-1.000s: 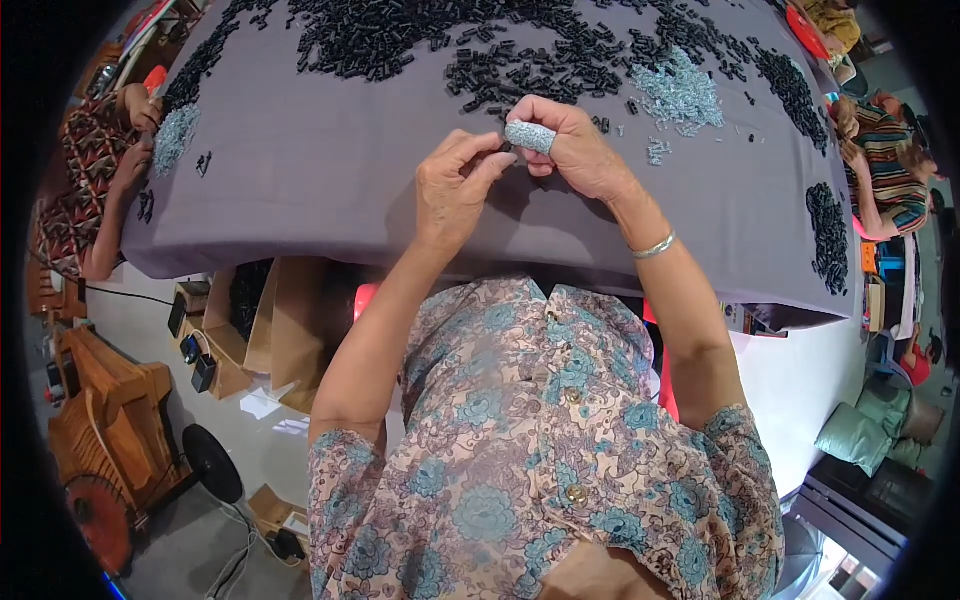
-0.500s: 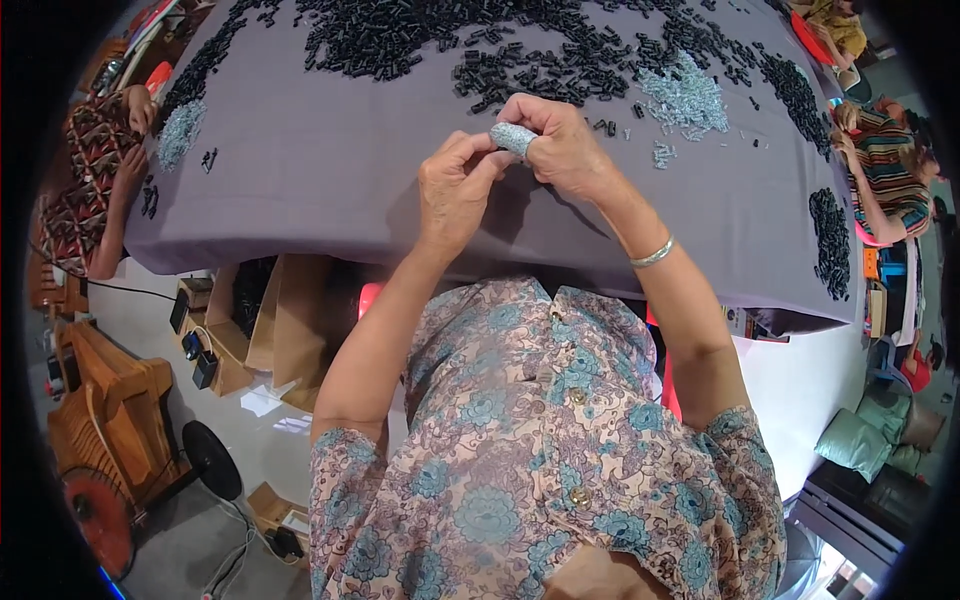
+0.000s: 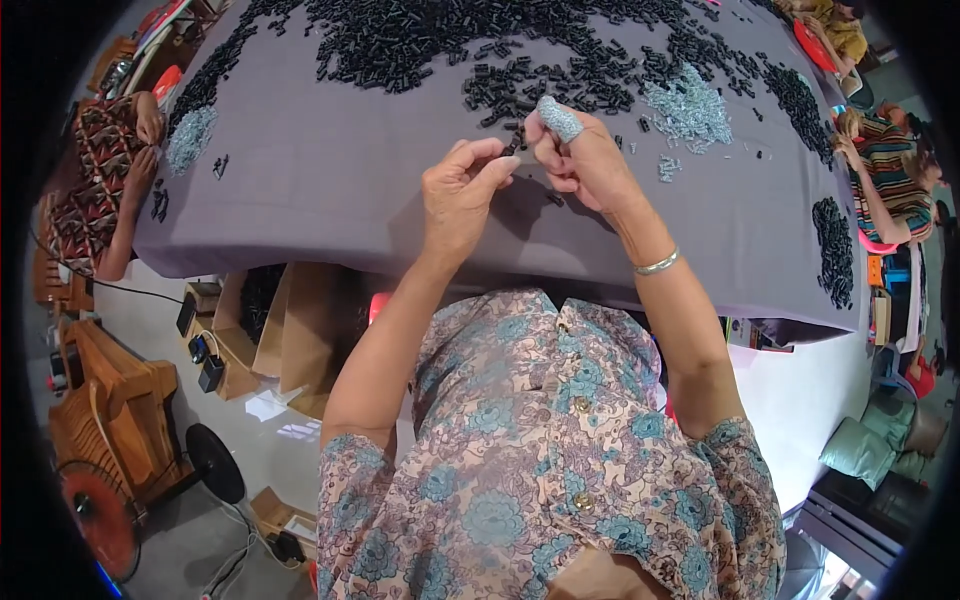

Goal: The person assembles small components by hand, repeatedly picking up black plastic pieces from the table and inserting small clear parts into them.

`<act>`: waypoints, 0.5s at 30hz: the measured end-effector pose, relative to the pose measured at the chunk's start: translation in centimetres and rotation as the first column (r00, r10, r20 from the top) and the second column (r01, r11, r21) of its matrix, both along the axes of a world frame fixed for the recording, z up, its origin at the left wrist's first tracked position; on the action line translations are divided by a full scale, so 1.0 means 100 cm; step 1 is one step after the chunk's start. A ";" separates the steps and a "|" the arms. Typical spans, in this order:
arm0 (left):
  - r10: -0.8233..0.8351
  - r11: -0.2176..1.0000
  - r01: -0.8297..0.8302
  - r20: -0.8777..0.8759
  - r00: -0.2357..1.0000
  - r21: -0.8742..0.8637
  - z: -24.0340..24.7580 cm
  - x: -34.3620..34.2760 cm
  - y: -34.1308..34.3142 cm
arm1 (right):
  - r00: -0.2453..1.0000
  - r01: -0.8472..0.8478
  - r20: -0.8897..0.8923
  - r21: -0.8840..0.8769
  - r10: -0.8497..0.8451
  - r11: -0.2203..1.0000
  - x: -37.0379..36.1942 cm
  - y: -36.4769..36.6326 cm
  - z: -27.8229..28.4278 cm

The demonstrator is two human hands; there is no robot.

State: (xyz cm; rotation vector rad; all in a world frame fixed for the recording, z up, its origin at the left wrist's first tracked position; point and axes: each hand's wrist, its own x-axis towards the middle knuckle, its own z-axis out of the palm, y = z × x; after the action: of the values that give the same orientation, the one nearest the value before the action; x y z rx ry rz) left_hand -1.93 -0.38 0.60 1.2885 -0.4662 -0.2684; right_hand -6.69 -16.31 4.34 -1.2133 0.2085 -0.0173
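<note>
A small black cylindrical piece (image 3: 513,146) is pinched between the thumb and fingers of my left hand (image 3: 460,195). Just to its right is my right hand (image 3: 590,165), its fingers curled in and one digit wrapped in a pale grey-blue covering (image 3: 560,119). Whether those curled fingers hold anything small is hidden. Below my right hand, another dark piece (image 3: 555,199) shows against the cloth. Beyond both hands spreads a large heap of similar black pieces (image 3: 545,85). To the right of it sits a pile of small clear, bluish parts (image 3: 690,108).
A grey cloth (image 3: 330,190) covers the table. People sit at its left side (image 3: 110,190) and right side (image 3: 885,170), beside more black and clear piles. Cardboard boxes (image 3: 295,330) stand beneath the front edge. A wooden chair (image 3: 110,390) is at lower left.
My hands have come apart slightly. The wrapped digit has lifted up and right, away from my left hand, and the black piece in my left hand now shows.
</note>
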 end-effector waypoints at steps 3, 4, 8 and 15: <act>0.007 1.000 -0.008 0.021 1.000 0.008 0.001 0.001 0.000 | 0.999 0.026 0.028 -0.014 -0.025 1.000 -0.002 -0.005 -0.006; 0.011 1.000 -0.011 0.035 0.999 0.010 0.001 0.002 0.001 | 0.998 0.040 0.053 -0.042 -0.038 0.998 -0.002 -0.006 -0.007; 0.040 0.999 -0.041 0.038 0.998 0.022 -0.001 0.008 0.006 | 0.993 0.089 0.094 -0.232 -0.069 0.969 -0.005 -0.016 -0.002; 0.019 0.999 -0.021 0.057 0.998 0.034 -0.001 0.002 0.001 | 0.990 0.111 0.121 -0.317 -0.075 0.942 -0.007 -0.004 0.001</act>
State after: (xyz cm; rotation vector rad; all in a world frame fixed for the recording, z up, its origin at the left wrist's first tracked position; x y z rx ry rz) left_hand -1.73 -0.24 0.52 1.3367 -0.4986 -0.2240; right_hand -7.41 -16.75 4.42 -1.5245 0.1722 -0.2064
